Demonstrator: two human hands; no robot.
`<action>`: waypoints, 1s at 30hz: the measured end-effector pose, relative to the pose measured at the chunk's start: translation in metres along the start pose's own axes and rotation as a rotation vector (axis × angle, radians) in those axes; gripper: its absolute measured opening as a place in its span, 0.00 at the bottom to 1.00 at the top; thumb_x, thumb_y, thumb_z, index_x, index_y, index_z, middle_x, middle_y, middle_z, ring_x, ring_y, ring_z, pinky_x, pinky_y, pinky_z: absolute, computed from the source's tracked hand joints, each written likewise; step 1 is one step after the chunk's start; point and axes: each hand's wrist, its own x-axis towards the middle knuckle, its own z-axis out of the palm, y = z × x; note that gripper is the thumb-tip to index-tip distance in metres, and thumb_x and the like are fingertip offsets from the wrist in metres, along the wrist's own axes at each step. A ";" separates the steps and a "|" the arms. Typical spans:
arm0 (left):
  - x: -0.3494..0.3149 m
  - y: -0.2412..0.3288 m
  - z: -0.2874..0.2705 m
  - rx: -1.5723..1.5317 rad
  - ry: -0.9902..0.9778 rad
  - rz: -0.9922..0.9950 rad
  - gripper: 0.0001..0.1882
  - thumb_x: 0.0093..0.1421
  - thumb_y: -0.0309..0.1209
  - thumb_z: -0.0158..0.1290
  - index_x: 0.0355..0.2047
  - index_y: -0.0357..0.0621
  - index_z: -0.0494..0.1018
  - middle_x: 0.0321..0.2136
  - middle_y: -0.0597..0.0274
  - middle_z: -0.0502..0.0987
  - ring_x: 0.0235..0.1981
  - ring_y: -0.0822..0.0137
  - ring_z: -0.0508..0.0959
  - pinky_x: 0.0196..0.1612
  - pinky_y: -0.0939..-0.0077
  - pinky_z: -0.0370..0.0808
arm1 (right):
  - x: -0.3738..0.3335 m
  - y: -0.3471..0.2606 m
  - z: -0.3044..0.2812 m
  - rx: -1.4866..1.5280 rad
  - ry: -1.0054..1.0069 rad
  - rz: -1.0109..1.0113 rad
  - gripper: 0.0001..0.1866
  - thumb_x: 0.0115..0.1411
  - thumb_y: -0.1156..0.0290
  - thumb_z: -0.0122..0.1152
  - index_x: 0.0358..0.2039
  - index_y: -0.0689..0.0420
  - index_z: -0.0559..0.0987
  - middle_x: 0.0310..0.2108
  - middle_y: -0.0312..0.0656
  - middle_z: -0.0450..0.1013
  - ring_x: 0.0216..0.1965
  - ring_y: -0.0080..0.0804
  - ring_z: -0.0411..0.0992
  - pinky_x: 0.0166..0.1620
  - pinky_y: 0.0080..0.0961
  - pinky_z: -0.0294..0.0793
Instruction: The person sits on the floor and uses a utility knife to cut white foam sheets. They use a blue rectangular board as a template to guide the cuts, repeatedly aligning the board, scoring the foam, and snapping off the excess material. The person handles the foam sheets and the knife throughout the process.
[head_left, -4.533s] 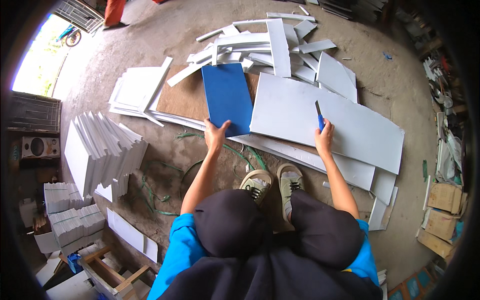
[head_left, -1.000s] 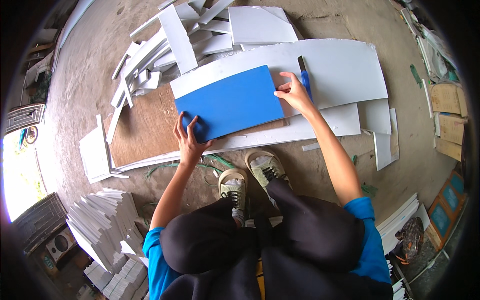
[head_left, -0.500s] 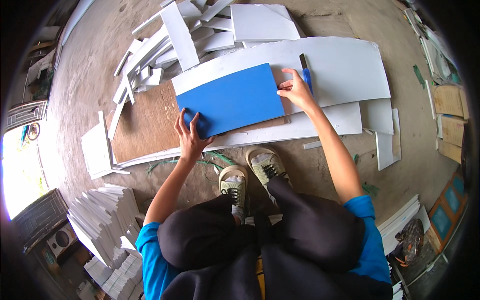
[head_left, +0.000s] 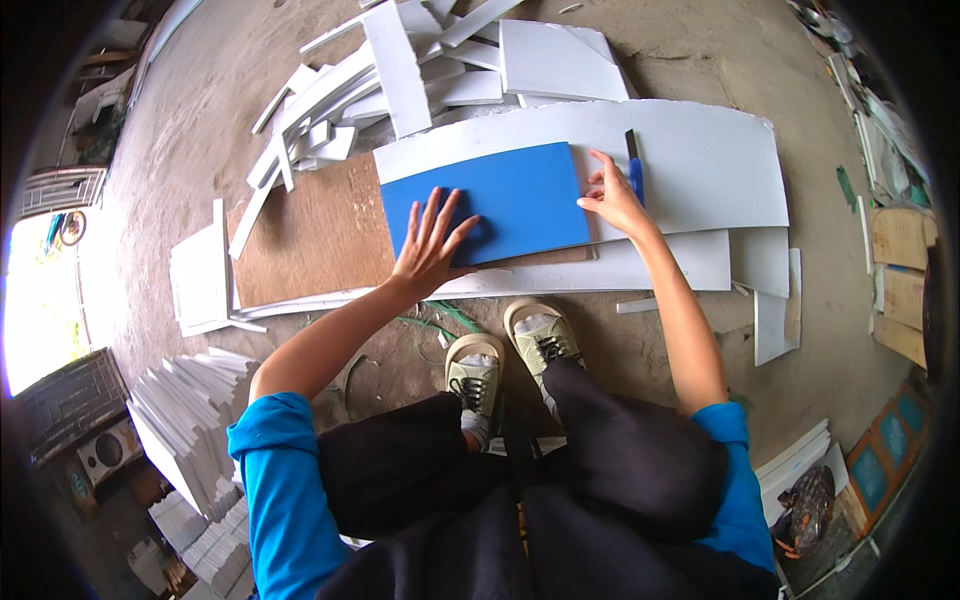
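Observation:
A flat blue rectangular panel [head_left: 525, 195] lies across a white foam-like sheet [head_left: 710, 160] and a brown wooden board [head_left: 315, 235]. My left hand [head_left: 432, 240] rests on the panel's left part, fingers spread. My right hand [head_left: 612, 195] is beside the panel's right edge, fingers apart and curved, with nothing seen in them. Just right of that hand, a utility knife [head_left: 635, 170] with a blue handle and dark blade lies on the white sheet.
White offcut strips [head_left: 340, 100] are heaped beyond the board. Stacked white pieces [head_left: 190, 430] stand at my lower left. Cardboard boxes [head_left: 898, 240] line the right side. Green strapping scraps [head_left: 455, 317] lie near my shoes [head_left: 475, 375].
My left hand has gone from the panel's lower left corner to lying further in on its surface, fingers spread. My right hand remains by the right edge, its fingers more apart. The view has shifted slightly.

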 end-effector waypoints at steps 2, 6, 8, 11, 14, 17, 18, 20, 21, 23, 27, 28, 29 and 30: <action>0.030 0.022 0.002 -0.116 0.018 0.089 0.44 0.39 0.47 0.61 0.55 0.50 0.56 0.59 0.45 0.47 0.60 0.40 0.46 0.57 0.42 0.50 | 0.001 0.003 0.000 0.042 -0.012 0.015 0.42 0.44 0.80 0.63 0.57 0.52 0.52 0.40 0.45 0.61 0.29 0.24 0.69 0.37 0.23 0.72; 0.092 0.077 0.021 -0.156 0.126 0.065 0.38 0.44 0.59 0.51 0.51 0.50 0.59 0.58 0.51 0.50 0.61 0.47 0.46 0.57 0.38 0.43 | 0.002 0.007 0.001 0.057 0.001 -0.003 0.40 0.44 0.80 0.63 0.56 0.53 0.54 0.40 0.45 0.61 0.30 0.25 0.69 0.38 0.24 0.72; 0.110 0.087 0.028 -0.238 0.174 -0.028 0.31 0.49 0.59 0.46 0.44 0.49 0.63 0.54 0.53 0.56 0.61 0.51 0.47 0.58 0.41 0.39 | 0.002 0.012 -0.002 0.031 0.017 -0.033 0.40 0.44 0.80 0.63 0.56 0.54 0.54 0.39 0.45 0.62 0.30 0.26 0.69 0.37 0.24 0.72; 0.135 0.068 0.035 -0.411 0.290 -0.277 0.25 0.51 0.48 0.51 0.43 0.46 0.63 0.50 0.52 0.58 0.57 0.55 0.52 0.56 0.46 0.42 | 0.001 0.016 -0.001 0.007 0.040 -0.077 0.40 0.45 0.82 0.63 0.57 0.51 0.54 0.39 0.43 0.60 0.32 0.25 0.67 0.37 0.21 0.72; 0.164 0.042 0.036 -0.169 0.447 -0.442 0.33 0.50 0.48 0.52 0.49 0.39 0.59 0.54 0.50 0.55 0.61 0.55 0.46 0.58 0.43 0.35 | -0.003 0.005 0.001 0.091 -0.001 0.004 0.41 0.45 0.82 0.63 0.57 0.50 0.53 0.40 0.43 0.59 0.32 0.25 0.67 0.36 0.21 0.72; 0.179 0.026 0.040 -0.155 0.438 -0.443 0.36 0.50 0.52 0.50 0.51 0.39 0.58 0.50 0.52 0.61 0.58 0.58 0.54 0.59 0.46 0.39 | -0.004 0.003 0.002 0.074 0.017 -0.032 0.41 0.45 0.81 0.62 0.57 0.54 0.52 0.40 0.45 0.60 0.29 0.24 0.68 0.35 0.21 0.72; 0.178 0.025 0.041 -0.191 0.403 -0.443 0.36 0.50 0.52 0.50 0.51 0.39 0.58 0.48 0.52 0.62 0.56 0.58 0.56 0.59 0.47 0.41 | -0.006 0.001 0.003 0.094 0.015 -0.012 0.40 0.45 0.82 0.62 0.57 0.54 0.52 0.40 0.45 0.60 0.29 0.24 0.68 0.35 0.21 0.72; 0.177 0.024 0.043 -0.184 0.430 -0.424 0.35 0.49 0.51 0.52 0.50 0.39 0.60 0.45 0.53 0.64 0.51 0.58 0.62 0.59 0.52 0.45 | -0.008 -0.003 0.003 0.071 0.022 -0.015 0.40 0.45 0.82 0.62 0.57 0.54 0.53 0.40 0.44 0.60 0.29 0.24 0.68 0.35 0.21 0.72; 0.174 0.025 0.042 -0.192 0.434 -0.429 0.35 0.49 0.51 0.52 0.50 0.39 0.60 0.45 0.53 0.64 0.51 0.58 0.62 0.59 0.52 0.45 | -0.010 -0.003 0.004 0.062 0.025 -0.014 0.40 0.45 0.82 0.62 0.57 0.54 0.53 0.39 0.44 0.60 0.29 0.24 0.68 0.35 0.21 0.72; 0.166 0.026 0.040 -0.205 0.442 -0.445 0.35 0.49 0.51 0.52 0.50 0.40 0.60 0.44 0.52 0.64 0.51 0.58 0.62 0.59 0.52 0.46 | -0.013 -0.003 0.011 0.066 0.031 -0.041 0.40 0.45 0.82 0.62 0.57 0.53 0.53 0.38 0.44 0.60 0.29 0.24 0.68 0.35 0.21 0.72; 0.135 0.012 0.037 -0.159 0.421 -0.528 0.35 0.49 0.52 0.51 0.50 0.39 0.60 0.45 0.51 0.64 0.52 0.55 0.61 0.59 0.53 0.45 | -0.012 -0.014 0.037 0.029 0.003 -0.145 0.40 0.44 0.82 0.62 0.56 0.53 0.53 0.37 0.43 0.61 0.29 0.26 0.68 0.36 0.23 0.72; 0.128 0.008 0.034 -0.184 0.436 -0.528 0.33 0.48 0.48 0.54 0.49 0.41 0.60 0.46 0.51 0.63 0.52 0.53 0.60 0.59 0.54 0.45 | -0.012 -0.017 0.043 0.036 -0.014 -0.146 0.40 0.44 0.82 0.62 0.56 0.54 0.53 0.36 0.44 0.61 0.29 0.28 0.68 0.37 0.25 0.72; 0.123 0.009 0.033 -0.181 0.457 -0.513 0.32 0.48 0.46 0.54 0.48 0.41 0.61 0.46 0.52 0.63 0.52 0.53 0.60 0.59 0.54 0.45 | -0.012 -0.018 0.046 0.016 -0.020 -0.141 0.41 0.44 0.82 0.62 0.56 0.54 0.53 0.37 0.44 0.61 0.29 0.29 0.68 0.37 0.25 0.71; 0.120 0.009 0.028 -0.172 0.483 -0.498 0.31 0.47 0.45 0.55 0.47 0.41 0.61 0.46 0.52 0.63 0.52 0.54 0.60 0.59 0.54 0.45 | -0.010 -0.021 0.050 -0.005 -0.025 -0.143 0.41 0.44 0.82 0.62 0.56 0.54 0.52 0.37 0.45 0.61 0.30 0.29 0.68 0.38 0.26 0.71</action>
